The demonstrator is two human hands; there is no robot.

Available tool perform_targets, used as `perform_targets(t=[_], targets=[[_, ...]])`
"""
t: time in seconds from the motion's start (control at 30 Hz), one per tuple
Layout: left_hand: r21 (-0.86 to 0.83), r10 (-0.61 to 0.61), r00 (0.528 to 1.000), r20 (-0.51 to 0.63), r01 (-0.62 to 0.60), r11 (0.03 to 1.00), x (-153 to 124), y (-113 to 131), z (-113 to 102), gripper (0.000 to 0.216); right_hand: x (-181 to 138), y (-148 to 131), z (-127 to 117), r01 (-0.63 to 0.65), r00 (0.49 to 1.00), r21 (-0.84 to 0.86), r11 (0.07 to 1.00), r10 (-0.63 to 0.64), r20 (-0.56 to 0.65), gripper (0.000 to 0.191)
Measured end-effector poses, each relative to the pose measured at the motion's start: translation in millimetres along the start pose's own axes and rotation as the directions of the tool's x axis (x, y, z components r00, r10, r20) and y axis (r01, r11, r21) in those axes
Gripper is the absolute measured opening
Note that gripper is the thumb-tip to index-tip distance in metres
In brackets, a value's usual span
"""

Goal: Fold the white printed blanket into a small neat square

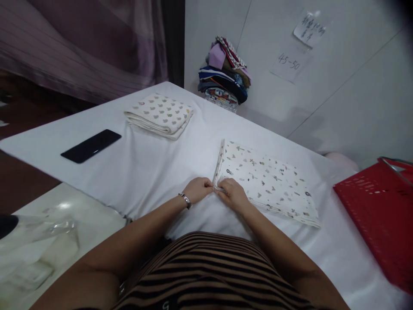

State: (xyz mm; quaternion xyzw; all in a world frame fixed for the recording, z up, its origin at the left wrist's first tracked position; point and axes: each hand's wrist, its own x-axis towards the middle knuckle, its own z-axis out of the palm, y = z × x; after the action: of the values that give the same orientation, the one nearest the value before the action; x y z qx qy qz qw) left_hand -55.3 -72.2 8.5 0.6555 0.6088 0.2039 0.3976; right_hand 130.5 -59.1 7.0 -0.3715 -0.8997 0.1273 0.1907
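Observation:
A white cloth with small printed motifs lies folded into a flat rectangle on the white-covered table. At its near left corner, my left hand is closed in a pinch on the layered edge. Right beside it, my right hand grips the same corner, thumb and fingers pressed on the cloth. The fingertips of both hands almost meet there. A second folded cloth, cream with a repeated grey-brown print, rests farther back to the left, apart from both hands.
A black phone lies flat at the left. One red plastic basket stands on the right. Behind the table rises a stack of folded fabrics near the wall with paper notes. Clear plastic bags lie at lower left.

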Motion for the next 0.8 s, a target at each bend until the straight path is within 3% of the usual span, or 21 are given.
perform_targets(t=[0.33,0.63,0.8], targets=[[-0.083,0.023,0.999,0.038,-0.02,0.996,-0.1,-6.2,0.7,0.017,5.1,2.9,-5.8,-0.065,0.996,0.079,0.995,0.059,0.074,0.01],[-0.069,0.003,1.0,0.027,-0.002,0.998,-1.8,-4.1,1.3,0.019,7.5,12.7,-12.8,-0.05,0.991,0.232,0.971,0.02,0.13,0.005],[-0.057,0.008,1.0,0.018,-0.007,0.998,-2.5,-2.8,1.3,0.021,7.9,7.1,-12.6,-0.027,0.991,0.134,0.991,0.009,0.136,0.008]])
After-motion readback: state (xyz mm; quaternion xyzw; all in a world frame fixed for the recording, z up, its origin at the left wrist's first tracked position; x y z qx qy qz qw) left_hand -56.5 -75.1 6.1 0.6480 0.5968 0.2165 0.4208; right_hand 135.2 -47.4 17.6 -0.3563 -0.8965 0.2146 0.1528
